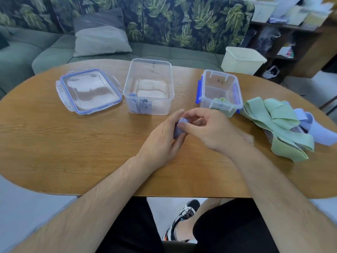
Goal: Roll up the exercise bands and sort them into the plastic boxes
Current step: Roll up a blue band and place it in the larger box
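— Head view: what are the hands doing?

— Both meet at the centre of the frame, just above the wooden surface (73, 143). The left hand (160, 137) cups a blue roll (179, 127) of exercise band against its fingers. The right hand (209, 128) pinches the same roll from the other side, thumb pressed on its face and fingers curled behind.

— And the boxes?

— The large clear box (164, 73) stands upper centre, open, with a rolled blue band (141, 105) against its near left wall. Its lid (89, 91), edged in blue, lies flat just left of it. The small clear box (218, 79), with blue clips, stands to the right of the large one, apart from it. A rolled green band (219, 102) sits at its near end.

— The bands not yet rolled?

— At the right edge of the frame, beside the small box: a loose heap of green bands (279, 121), with blue bands (317, 130) partly under them and sticking out to the right.

— Anything behind?

— A cream tub (242, 60) beyond the surface's far edge, upper right.
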